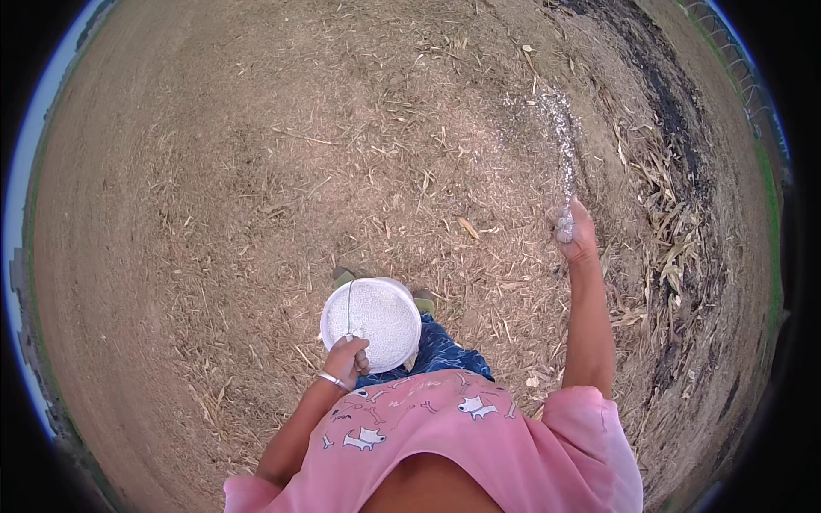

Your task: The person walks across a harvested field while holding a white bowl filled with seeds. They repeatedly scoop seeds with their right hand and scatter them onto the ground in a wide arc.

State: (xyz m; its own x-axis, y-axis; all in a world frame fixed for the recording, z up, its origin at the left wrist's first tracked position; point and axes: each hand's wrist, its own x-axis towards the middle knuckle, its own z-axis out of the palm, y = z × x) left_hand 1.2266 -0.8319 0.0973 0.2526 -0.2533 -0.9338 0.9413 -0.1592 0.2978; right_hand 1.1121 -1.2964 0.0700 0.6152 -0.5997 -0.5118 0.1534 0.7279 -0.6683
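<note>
In front of my legs hangs a round white bucket [327, 323], filled with small white granules [385, 325]. Its thin wire handle [350, 308] runs across the top into my left hand [346, 359], whose fingers are closed around it. Out to the right, my right hand [576, 232] is stretched over the soil with the thumb apart. A stream of white granules [564, 145] flies from its fingers, away from me and spreading at the far end. Some granules are still against the fingers.
Brown soil [256, 171] strewn with dry straw bits lies all around. Along the right run a band of dry husks [676, 231] and a dark strip [671, 103]. My feet [423, 299] show just behind the bucket. Green growth edges the field at far right.
</note>
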